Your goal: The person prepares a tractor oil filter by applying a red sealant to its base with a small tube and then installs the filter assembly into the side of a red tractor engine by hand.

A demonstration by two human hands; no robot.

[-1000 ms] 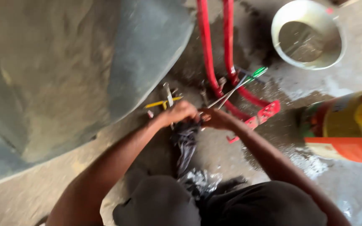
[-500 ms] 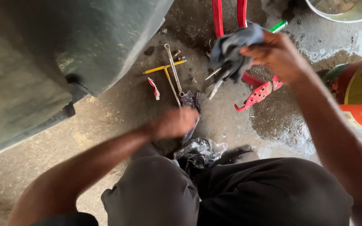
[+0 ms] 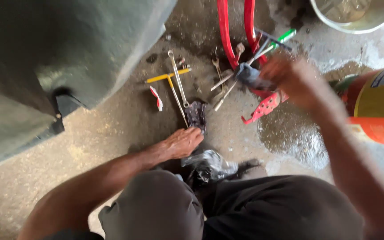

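Note:
My left hand (image 3: 182, 142) rests low on the concrete floor, its fingertips touching a small dark greasy part (image 3: 196, 114). My right hand (image 3: 295, 82) is blurred with motion above the tools and grips a dark grey rag (image 3: 250, 76). Beneath the rag lie several wrenches (image 3: 222, 84) and a green-handled screwdriver (image 3: 281, 39). A long spanner (image 3: 177, 76) and a yellow T-handle wrench (image 3: 167, 78) lie just beyond my left hand.
A large grey-green vehicle body panel (image 3: 67, 53) fills the left. A red metal frame (image 3: 234, 26) stands ahead, with a white bucket (image 3: 356, 18) at top right and a red and yellow canister (image 3: 374, 106) at right. A crumpled plastic bag (image 3: 207, 165) lies by my knees; wet patch on floor.
My right hand lifted the rag off the floor pile, raised it, and now lowers it over the wrenches. My left hand came down onto the dark part.

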